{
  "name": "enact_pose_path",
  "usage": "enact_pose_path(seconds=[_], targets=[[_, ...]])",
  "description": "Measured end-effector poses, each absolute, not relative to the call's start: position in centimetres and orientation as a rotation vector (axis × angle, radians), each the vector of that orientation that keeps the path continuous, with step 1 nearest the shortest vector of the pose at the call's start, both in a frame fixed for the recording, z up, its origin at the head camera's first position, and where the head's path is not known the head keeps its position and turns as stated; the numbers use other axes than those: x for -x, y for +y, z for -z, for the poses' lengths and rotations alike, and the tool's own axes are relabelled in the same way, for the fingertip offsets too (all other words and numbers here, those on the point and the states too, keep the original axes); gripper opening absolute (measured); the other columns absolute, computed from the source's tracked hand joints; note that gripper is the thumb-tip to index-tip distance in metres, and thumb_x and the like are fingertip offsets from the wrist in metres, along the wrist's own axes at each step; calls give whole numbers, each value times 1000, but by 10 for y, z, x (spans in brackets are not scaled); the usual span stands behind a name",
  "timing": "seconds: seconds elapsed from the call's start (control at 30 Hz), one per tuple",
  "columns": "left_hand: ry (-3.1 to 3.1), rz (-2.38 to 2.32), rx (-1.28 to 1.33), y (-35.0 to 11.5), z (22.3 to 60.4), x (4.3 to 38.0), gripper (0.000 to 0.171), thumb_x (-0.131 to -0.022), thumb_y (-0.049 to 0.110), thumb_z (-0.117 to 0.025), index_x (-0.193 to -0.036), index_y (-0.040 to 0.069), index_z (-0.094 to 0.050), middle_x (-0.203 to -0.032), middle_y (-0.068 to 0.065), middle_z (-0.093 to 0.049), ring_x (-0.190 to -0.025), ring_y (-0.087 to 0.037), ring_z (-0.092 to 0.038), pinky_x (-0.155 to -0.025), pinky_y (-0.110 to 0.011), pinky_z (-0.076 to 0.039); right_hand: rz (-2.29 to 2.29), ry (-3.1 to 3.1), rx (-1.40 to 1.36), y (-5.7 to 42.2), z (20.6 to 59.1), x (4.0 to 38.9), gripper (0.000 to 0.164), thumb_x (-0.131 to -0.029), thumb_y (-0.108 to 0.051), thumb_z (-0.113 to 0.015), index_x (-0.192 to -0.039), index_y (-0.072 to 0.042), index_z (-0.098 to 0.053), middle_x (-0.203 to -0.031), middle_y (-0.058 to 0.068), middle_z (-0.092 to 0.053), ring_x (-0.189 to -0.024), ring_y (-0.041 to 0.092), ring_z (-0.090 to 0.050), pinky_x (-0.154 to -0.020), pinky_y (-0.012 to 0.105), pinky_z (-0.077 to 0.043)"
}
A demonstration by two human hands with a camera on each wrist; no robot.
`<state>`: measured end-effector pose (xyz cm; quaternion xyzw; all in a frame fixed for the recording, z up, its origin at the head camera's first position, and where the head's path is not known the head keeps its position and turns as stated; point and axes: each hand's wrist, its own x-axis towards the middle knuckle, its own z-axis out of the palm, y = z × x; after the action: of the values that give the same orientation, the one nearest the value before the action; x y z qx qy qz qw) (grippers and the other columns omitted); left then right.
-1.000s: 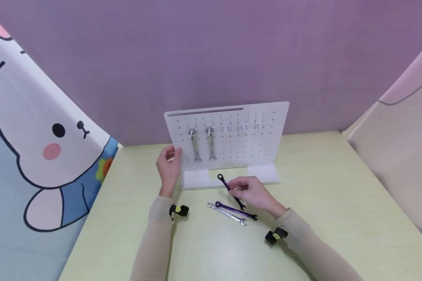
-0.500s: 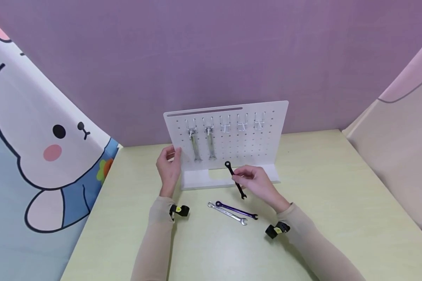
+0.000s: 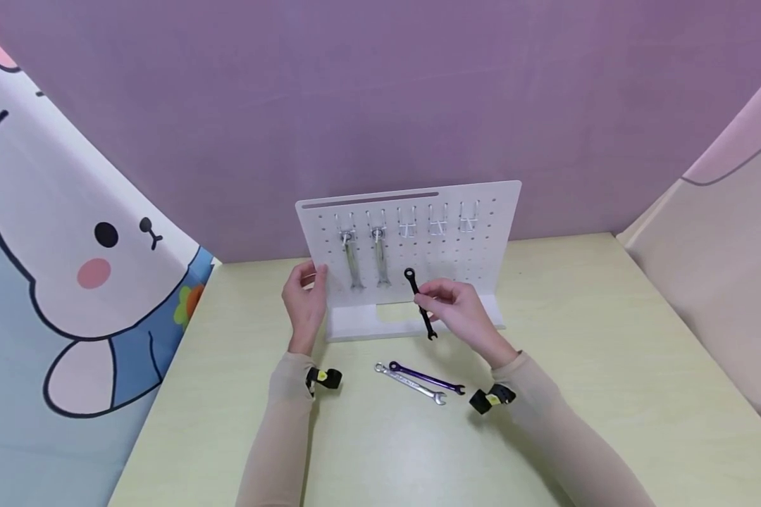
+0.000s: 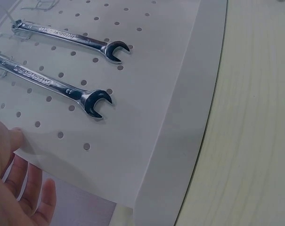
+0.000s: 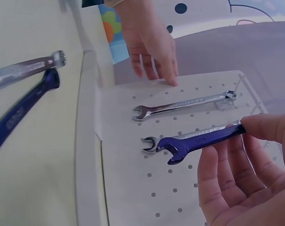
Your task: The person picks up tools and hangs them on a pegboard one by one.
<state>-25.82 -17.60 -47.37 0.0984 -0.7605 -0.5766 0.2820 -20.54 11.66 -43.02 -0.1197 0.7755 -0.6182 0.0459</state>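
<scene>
The right hand (image 3: 459,310) pinches the dark wrench (image 3: 420,303) mid-shaft before the pegboard (image 3: 482,246); aim its ring at the free hook (image 3: 407,229) at twelve o'clock; left hand (image 3: 306,299), fingers relaxed, steadies the board's edge.

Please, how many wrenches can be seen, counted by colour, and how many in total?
Silver wrenches: 3, two hanging on the pegboard at and, one lying on the table at.
Dark purple wrenches: 2, one held by the right hand at, one lying on the table at.
Total: 5
</scene>
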Motion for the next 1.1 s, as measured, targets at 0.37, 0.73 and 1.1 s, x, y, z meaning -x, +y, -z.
enact_pose_path(seconds=[0.37,0.73,1.1], targets=[[-2040,1542,-277,-175,472,257,29,-103,25,-72,-121,3,-73,-118,-18,-75,-104,-30,-68,-84,-32,-53,1943,2342,340,111,421,210,32,-101,-19,-73,-122,5,-71,-109,13,-76,-92,15,-70,-83,39,-65],[-2043,1554,-280,-175,472,257,29,-103,25,-72,-122,3,-73,-119,-19,-75,-104,-29,-68,-84,-30,-53,1972,2345,347,108,414,214,29,-101,-20,-73,-120,1,-73,-109,11,-75,-92,18,-69,-81,34,-64],[-2039,1554,-282,-175,473,258,29,-103,25,-71,-121,3,-73,-118,-19,-75,-105,-29,-68,-84,-29,-53,1982,2353,342,104,408,219,26,-101,-19,-73,-119,0,-73,-112,11,-75,-94,17,-68,-87,46,-64]])
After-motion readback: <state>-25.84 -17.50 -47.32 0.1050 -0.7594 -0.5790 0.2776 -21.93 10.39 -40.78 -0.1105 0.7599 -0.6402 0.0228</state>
